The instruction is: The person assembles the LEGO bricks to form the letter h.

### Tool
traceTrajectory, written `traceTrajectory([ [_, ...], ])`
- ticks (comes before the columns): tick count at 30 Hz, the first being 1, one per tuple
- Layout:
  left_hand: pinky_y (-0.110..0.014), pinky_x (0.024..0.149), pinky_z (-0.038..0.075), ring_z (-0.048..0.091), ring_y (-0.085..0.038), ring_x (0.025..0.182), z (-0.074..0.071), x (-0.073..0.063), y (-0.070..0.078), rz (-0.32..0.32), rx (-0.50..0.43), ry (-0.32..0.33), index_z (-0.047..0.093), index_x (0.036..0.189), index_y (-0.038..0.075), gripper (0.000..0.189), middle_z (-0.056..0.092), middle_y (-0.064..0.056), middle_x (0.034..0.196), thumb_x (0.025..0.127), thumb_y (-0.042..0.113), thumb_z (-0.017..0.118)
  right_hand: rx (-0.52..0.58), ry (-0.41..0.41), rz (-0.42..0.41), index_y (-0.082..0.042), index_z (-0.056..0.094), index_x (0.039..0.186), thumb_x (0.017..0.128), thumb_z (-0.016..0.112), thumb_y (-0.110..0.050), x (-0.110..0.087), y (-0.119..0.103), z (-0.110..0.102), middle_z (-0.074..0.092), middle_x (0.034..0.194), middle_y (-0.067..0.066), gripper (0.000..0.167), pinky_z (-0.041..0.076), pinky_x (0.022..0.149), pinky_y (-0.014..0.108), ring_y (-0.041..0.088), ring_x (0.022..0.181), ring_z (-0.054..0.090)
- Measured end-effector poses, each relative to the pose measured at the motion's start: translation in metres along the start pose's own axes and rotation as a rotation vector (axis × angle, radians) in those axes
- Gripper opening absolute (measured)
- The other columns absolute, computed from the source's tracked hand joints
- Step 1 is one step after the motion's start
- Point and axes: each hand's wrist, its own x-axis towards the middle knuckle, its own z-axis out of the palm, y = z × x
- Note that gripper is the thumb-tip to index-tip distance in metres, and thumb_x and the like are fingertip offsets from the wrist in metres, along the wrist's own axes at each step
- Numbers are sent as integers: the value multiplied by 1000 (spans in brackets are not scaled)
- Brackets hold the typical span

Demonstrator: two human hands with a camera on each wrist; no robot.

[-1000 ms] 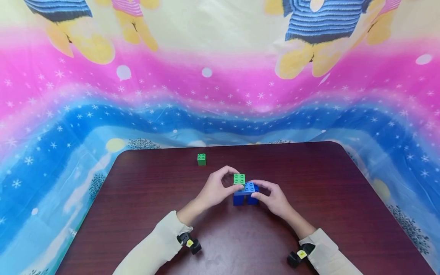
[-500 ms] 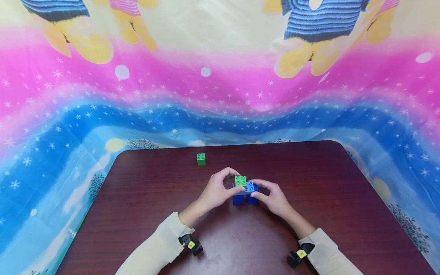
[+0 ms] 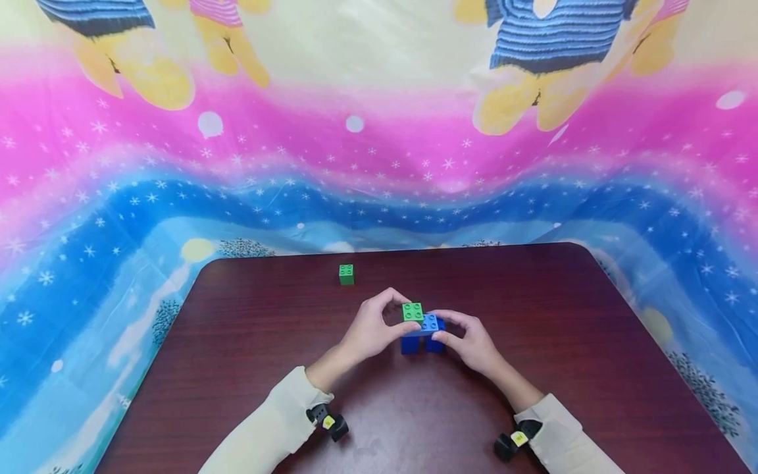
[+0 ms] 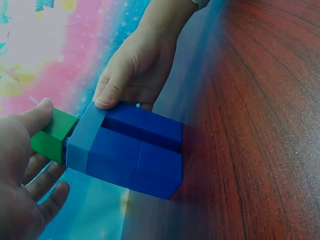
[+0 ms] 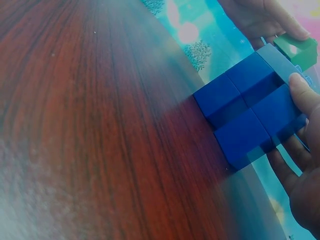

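Observation:
My left hand (image 3: 372, 324) pinches a green toy building brick (image 3: 412, 312) between thumb and fingers. This brick is at the left end of a lighter blue brick (image 3: 430, 324), whose studs show to its right. In the left wrist view, a narrow strip of blue shows at the seam between the green brick and the lighter blue brick (image 4: 82, 145). Beneath the lighter blue one stand two dark blue columns (image 4: 135, 160) of stacked bricks, with a slot between them. My right hand (image 3: 474, 339) grips the structure's right side, its thumb in front and fingers behind.
Another green brick (image 3: 346, 274) stands near the far edge of the dark red-brown table (image 3: 266, 316). A printed cloth (image 3: 379, 164) hangs behind the table and around its sides. Black wrist cameras (image 3: 328, 422) sit at both sleeve cuffs.
The green brick in my left hand has come slightly lower against the lighter blue brick, shifting a little right and then back left. My right hand keeps its grip in place.

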Motion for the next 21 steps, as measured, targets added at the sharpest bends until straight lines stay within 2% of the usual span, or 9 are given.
traceTrajectory([
  [7,-36,75,57,63,-11,84,-3,-1,-1,0,5,-15,64,111,16,34,69,3,106,85,24,85,14,-5,19,-9,67,132,95,73,-13,-1,-1,1,71,121,6,38,53,92,26,13,106,66],
  [13,-33,72,57,62,-11,81,-3,0,-4,21,-16,-17,64,110,15,32,70,2,107,87,24,84,-8,-9,22,-3,65,133,95,72,-6,0,0,1,71,122,12,39,53,90,25,13,104,66],
  [21,-35,73,57,63,-12,79,-2,2,-6,17,-58,-18,64,106,14,30,71,1,104,86,21,85,-9,-25,6,3,65,130,96,71,-6,-2,-37,-4,71,120,16,37,55,87,25,11,99,66],
])
